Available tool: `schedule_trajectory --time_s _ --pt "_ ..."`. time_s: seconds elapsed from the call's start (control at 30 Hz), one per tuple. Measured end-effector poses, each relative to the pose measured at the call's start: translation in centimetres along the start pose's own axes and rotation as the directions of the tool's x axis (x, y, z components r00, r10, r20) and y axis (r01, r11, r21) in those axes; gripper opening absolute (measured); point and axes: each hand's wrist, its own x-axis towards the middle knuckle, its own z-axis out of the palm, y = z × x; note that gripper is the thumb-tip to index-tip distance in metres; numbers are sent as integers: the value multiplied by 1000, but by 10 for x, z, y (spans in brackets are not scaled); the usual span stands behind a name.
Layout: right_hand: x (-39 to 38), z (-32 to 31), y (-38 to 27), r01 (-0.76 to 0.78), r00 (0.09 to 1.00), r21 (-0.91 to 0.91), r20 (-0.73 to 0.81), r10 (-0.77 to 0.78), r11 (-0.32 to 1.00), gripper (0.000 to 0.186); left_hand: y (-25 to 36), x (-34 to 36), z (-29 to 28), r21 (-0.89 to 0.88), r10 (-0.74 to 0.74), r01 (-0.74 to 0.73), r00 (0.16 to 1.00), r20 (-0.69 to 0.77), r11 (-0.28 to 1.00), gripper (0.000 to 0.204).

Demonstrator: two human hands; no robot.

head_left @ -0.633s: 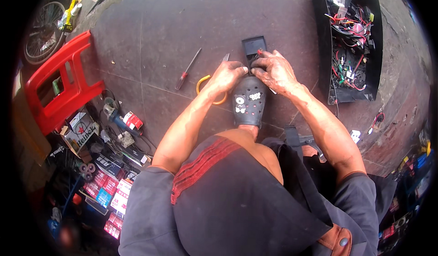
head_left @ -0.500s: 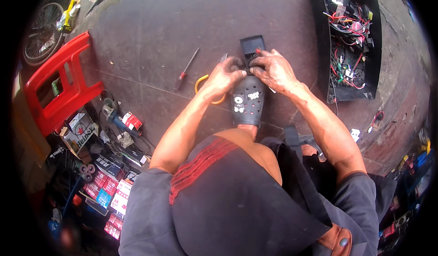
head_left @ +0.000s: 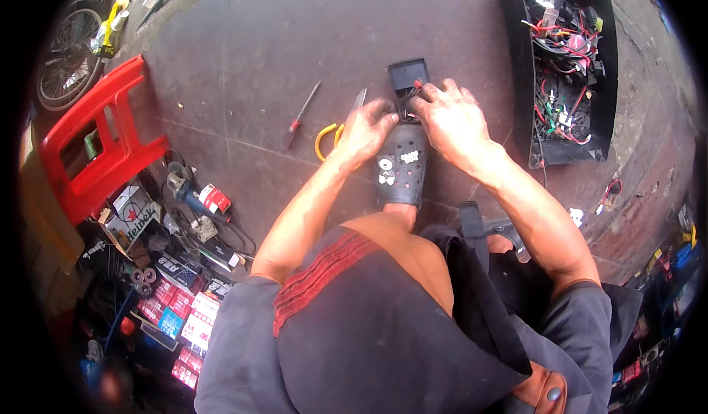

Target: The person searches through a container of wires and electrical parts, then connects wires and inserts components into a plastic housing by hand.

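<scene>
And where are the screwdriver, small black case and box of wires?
Screwdriver (head_left: 296,124): head view, on its red handle.
Small black case (head_left: 408,73): head view, on its bare far end.
Box of wires (head_left: 605,82): head view, on its right wall.

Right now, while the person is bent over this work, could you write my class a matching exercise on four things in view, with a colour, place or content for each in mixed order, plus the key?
Things
1. small case
2. scissors
3. plastic chair
4. large bin

Descriptions
A. bright red, at the picture's left
B. holds tangled wires
C. black, by the toe of the clog
D. yellow handles

Pairs: 1-C, 2-D, 3-A, 4-B
</scene>
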Motion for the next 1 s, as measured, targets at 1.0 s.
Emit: schedule_trajectory --time_s 1.0 --pt "1 11 6 -40 985 234 -156 78 971 19 -17 3 8 16 120 -119 990 -75 993 31"
